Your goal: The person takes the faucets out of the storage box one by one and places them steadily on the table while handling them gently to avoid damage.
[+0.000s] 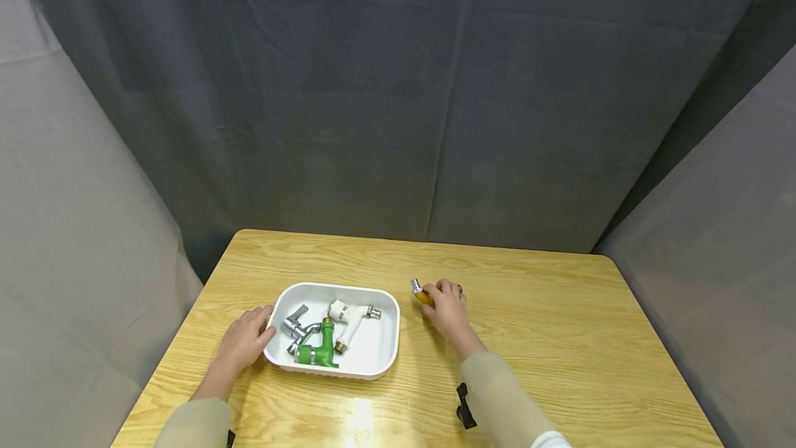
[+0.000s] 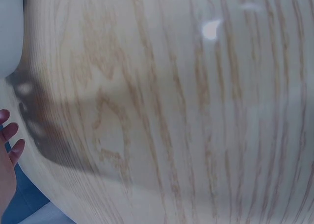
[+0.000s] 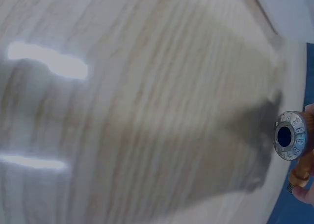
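Note:
My right hand [image 1: 449, 313] holds a yellow tap [image 1: 425, 297] with a silver-coloured end, close over the table to the right of a white tray [image 1: 381, 348]. In the right wrist view, the yellow tap [image 3: 300, 171] shows a round metal collar at the right edge. My left hand [image 1: 242, 343] is at the tray's left rim, fingers loosely extended and fingertips overlapping the edge. Inside the tray lie a chrome tap [image 1: 291, 325], a green tap [image 1: 326, 351] and a white tap [image 1: 353, 322]. The left wrist view catches only some fingertips [image 2: 17, 148].
Everything stands on a light wood-grain table [image 1: 547, 337] with rounded far corners. Behind it hangs a dark grey curtain [image 1: 348, 102], and pale cloth [image 1: 81, 227] closes in the left side, with more on the right.

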A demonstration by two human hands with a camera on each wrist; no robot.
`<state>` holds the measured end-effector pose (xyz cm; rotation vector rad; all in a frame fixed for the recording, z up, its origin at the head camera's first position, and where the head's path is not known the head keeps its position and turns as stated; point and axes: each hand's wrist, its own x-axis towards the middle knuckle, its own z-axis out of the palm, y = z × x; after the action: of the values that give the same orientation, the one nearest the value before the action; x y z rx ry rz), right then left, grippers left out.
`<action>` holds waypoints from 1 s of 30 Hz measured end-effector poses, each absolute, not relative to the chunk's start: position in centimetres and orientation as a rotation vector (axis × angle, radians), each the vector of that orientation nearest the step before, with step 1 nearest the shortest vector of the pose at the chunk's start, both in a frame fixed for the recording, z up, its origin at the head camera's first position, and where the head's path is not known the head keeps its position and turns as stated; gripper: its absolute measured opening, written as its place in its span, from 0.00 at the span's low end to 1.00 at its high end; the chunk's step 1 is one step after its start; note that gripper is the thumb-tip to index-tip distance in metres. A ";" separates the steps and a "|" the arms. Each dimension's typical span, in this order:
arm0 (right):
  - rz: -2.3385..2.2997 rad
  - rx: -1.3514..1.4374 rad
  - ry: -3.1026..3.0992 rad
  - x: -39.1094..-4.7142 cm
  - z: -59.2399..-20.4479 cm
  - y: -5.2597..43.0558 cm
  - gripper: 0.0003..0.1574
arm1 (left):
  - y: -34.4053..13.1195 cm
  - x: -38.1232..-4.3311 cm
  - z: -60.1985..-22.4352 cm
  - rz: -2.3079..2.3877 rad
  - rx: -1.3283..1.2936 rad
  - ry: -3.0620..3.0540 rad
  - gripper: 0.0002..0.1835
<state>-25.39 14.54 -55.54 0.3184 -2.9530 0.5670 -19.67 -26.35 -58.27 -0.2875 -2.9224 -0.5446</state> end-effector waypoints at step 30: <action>0.565 0.067 -3.080 -25.6 -57.4 15.1 0.22 | -26.3 -19.8 -58.3 -0.546 -0.276 -2.927 0.23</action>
<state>-25.58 15.12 -57.44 0.0666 -3.0804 0.5650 -19.76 -26.33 -58.35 -0.2762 -2.9272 -0.5459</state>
